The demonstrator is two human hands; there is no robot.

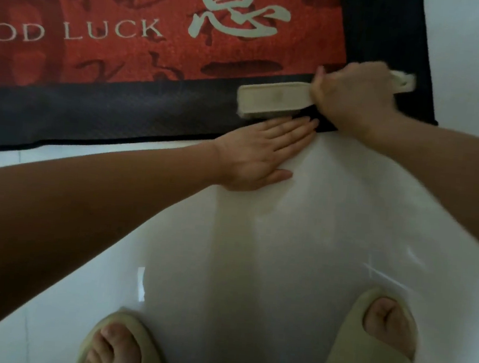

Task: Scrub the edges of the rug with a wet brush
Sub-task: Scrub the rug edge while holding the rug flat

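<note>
A red rug (162, 57) with pale lettering and a black border (122, 111) lies on the white tiled floor. A cream scrubbing brush (272, 99) rests bristles-down on the black border near the rug's near right corner. My right hand (354, 96) grips the brush's handle, whose end sticks out past the hand. My left hand (261, 154) lies flat with straight fingers, partly on the rug's near edge and partly on the floor, just below the brush.
White glossy floor tiles (285, 244) stretch in front of the rug and to its right. My two feet in pale green slippers (375, 340) stand on the floor at the bottom of the view.
</note>
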